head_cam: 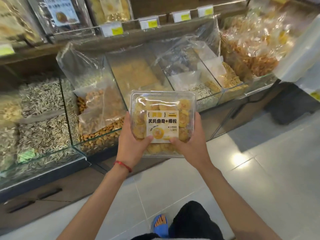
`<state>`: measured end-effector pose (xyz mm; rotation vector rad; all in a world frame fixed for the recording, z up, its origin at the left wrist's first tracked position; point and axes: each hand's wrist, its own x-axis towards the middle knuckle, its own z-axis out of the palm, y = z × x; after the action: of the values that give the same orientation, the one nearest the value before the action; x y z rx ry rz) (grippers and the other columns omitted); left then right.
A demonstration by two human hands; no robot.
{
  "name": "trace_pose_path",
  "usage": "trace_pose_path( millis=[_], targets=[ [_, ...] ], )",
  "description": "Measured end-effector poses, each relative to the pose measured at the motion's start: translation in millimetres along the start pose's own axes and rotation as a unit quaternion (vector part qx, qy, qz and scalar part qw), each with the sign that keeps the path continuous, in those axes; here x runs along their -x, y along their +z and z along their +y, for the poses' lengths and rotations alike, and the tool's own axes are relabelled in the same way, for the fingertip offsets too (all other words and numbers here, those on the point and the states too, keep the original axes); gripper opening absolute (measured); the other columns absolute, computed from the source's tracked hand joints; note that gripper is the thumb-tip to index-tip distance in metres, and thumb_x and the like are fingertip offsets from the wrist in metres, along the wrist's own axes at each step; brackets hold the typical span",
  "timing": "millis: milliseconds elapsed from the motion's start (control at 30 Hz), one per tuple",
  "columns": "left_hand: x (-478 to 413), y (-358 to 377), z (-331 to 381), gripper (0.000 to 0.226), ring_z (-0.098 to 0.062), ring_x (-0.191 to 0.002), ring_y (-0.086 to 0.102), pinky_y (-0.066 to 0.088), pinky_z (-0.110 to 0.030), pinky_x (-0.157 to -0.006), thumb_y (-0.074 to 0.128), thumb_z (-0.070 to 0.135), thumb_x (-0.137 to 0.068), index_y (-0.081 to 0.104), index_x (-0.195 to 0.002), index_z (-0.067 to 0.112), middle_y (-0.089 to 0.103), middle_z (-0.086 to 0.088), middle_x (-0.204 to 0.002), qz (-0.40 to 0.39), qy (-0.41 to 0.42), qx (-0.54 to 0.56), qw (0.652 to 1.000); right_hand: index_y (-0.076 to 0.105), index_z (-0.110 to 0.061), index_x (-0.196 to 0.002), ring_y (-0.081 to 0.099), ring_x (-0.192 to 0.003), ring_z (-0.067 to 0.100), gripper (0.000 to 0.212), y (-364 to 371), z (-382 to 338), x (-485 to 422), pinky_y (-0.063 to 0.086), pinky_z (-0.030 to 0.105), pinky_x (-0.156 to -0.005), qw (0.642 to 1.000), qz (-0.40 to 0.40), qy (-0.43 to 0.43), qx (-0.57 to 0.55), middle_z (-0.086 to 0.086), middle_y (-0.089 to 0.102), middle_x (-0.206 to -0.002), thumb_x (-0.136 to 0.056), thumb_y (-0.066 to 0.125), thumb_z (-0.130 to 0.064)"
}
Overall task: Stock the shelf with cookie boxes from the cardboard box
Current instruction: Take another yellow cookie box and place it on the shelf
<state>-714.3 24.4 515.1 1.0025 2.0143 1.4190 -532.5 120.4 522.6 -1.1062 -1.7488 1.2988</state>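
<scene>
Glass bins (232,92): stood behind the cookie box (162,122); sunflower seeds (43,134) well to its left, almonds (98,135) just left, bagged snacks beyond.
Shelf (173,30): above and beyond the box, price tags (149,23) along its edge.
Cookie box: clear, labelled, filled with cookies, held aloft.
Left hand (131,144), right hand (192,144): each gripped a near corner, thumbs on the lid.
Step, as judged: carrying to the shelf; next move calls for a free slot.
Cardboard box: not seen.

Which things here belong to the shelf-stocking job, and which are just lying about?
Job: clear cookie box, held by left hand and right hand.
Lying about: sunflower seeds, nuts in a glass bin, price tags, blue sandal.
</scene>
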Motion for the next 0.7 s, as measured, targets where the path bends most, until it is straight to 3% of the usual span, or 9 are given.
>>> trace_pose_path(
  millis=[100, 200, 233, 333, 433, 567, 600, 700],
  targets=[
    [-46.2, -3.1, 1.1, 0.113, -0.015, -0.142, 0.040, 0.041, -0.051, -0.111, 0.085, 0.042, -0.065, 0.016, -0.154, 0.039, 0.040, 0.008, -0.155, 0.016, -0.002, -0.003, 1.000, 0.019, -0.032, -0.159, 0.041, -0.143, 0.009, 0.113, 10.3, -9.4, -47.6, 0.043, 0.046, -0.114, 1.000, -0.019, -0.001, -0.003, -0.011, 0.043, -0.153, -0.068, 0.086, -0.021],
    [-92.9, -2.5, 10.3, 0.116, -0.016, -0.142, 0.040, 0.041, -0.051, -0.111, 0.086, 0.041, -0.066, 0.011, -0.154, 0.043, 0.035, 0.014, -0.157, 0.039, 0.006, -0.002, 0.999, 0.014, -0.040, -0.155, 0.027, -0.133, -0.024, 0.110, 16.5, -13.7, -102.5, 0.031, 0.018, -0.115, 0.999, -0.040, -0.024, 0.002, -0.039, 0.030, -0.143, -0.075, 0.087, -0.016],
    [-108.8, -1.6, 15.9, 0.116, -0.013, -0.143, 0.038, 0.040, -0.049, -0.112, 0.087, 0.035, -0.068, 0.011, -0.155, 0.040, 0.031, 0.023, -0.156, 0.051, 0.015, -0.001, 0.999, 0.012, -0.043, -0.154, 0.027, -0.131, -0.026, 0.111, 18.1, -16.0, -122.1, 0.032, 0.019, -0.115, 0.998, -0.049, -0.029, 0.001, -0.042, 0.029, -0.140, -0.075, 0.087, -0.017],
    [-158.6, 3.4, 32.2, 0.102, -0.002, -0.139, 0.035, 0.037, -0.040, -0.116, 0.087, 0.021, -0.073, 0.024, -0.151, 0.039, 0.030, 0.039, -0.143, 0.090, 0.034, -0.015, 0.995, 0.007, -0.040, -0.159, 0.035, -0.145, 0.001, 0.119, 26.7, -23.1, -184.8, 0.037, 0.043, -0.119, 0.997, -0.073, -0.034, 0.001, -0.020, 0.034, -0.157, -0.071, 0.086, -0.031],
    [-211.7, 8.7, 50.9, 0.099, -0.001, -0.135, 0.036, 0.039, -0.039, -0.113, 0.086, 0.018, -0.072, 0.021, -0.136, 0.056, 0.034, 0.041, -0.130, 0.129, 0.030, -0.033, 0.991, 0.000, -0.031, -0.162, 0.029, -0.149, 0.007, 0.120, 33.6, -32.0, -247.2, 0.033, 0.047, -0.122, 0.994, -0.089, -0.056, -0.002, -0.018, 0.022, -0.163, -0.078, 0.085, -0.018],
    [-274.4, 9.2, 65.7, 0.098, -0.002, -0.134, 0.045, 0.045, -0.042, -0.109, 0.086, 0.015, -0.072, 0.027, -0.136, 0.059, 0.046, 0.026, -0.141, 0.165, 0.034, -0.016, 0.986, 0.002, -0.020, -0.162, 0.020, -0.133, -0.028, 0.113, 43.7, -41.4, -324.6, 0.028, 0.012, -0.115, 0.989, -0.110, -0.094, 0.000, -0.041, 0.019, -0.143, -0.082, 0.081, -0.005],
    [-289.0, 7.9, 67.7, 0.100, -0.003, -0.135, 0.045, 0.046, -0.043, -0.108, 0.086, 0.016, -0.072, 0.027, -0.143, 0.053, 0.046, 0.019, -0.145, 0.171, 0.032, -0.017, 0.985, 0.003, -0.020, -0.162, 0.020, -0.137, -0.025, 0.114, 48.8, -44.2, -343.3, 0.028, 0.014, -0.115, 0.989, -0.111, -0.093, 0.003, -0.037, 0.022, -0.147, -0.081, 0.082, -0.006],
    [-332.8, -2.0, 73.4, 0.109, -0.009, -0.132, 0.051, 0.053, -0.043, -0.101, 0.089, 0.015, -0.069, 0.023, -0.155, 0.027, 0.049, 0.007, -0.147, 0.184, 0.022, -0.008, 0.983, 0.005, -0.026, -0.162, 0.028, -0.151, 0.007, 0.118, 65.4, -59.9, -390.1, 0.032, 0.044, -0.121, 0.987, -0.122, -0.107, -0.005, -0.012, 0.028, -0.163, -0.076, 0.086, -0.018]
  ],
)
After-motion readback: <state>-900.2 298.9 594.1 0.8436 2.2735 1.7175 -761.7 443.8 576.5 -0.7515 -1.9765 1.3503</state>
